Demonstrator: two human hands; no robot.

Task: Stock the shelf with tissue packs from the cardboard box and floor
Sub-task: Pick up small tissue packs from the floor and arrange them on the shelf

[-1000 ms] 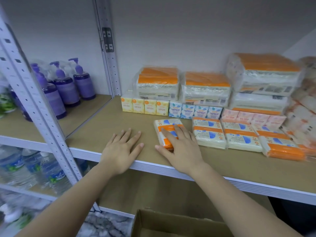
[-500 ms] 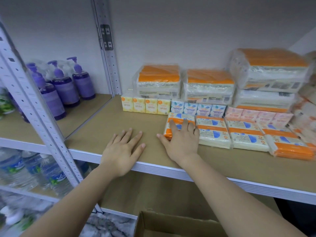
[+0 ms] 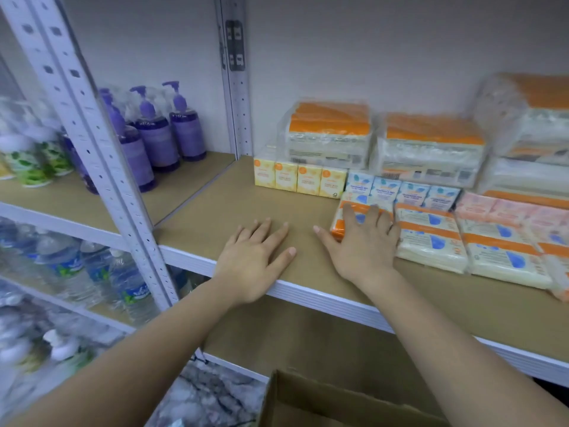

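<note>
An orange and white tissue pack lies flat on the brown shelf board, at the left end of a front row of like packs. My right hand rests flat on that pack with straight fingers, thumb on the board. My left hand lies flat and spread on the bare board near the front edge, holding nothing. Behind the row stand small yellow packs, blue packs and pink packs. A cardboard box sits open below, its contents hidden.
Large wrapped orange-topped tissue bundles stand at the back of the shelf, some stacked at right. A white perforated upright divides this bay from purple pump bottles on the left shelf. Water bottles fill the shelf below.
My right hand has pushed the orange tissue pack back and to the right until it sits beside the front row, against the blue packs. My left hand has stayed flat on the board.
</note>
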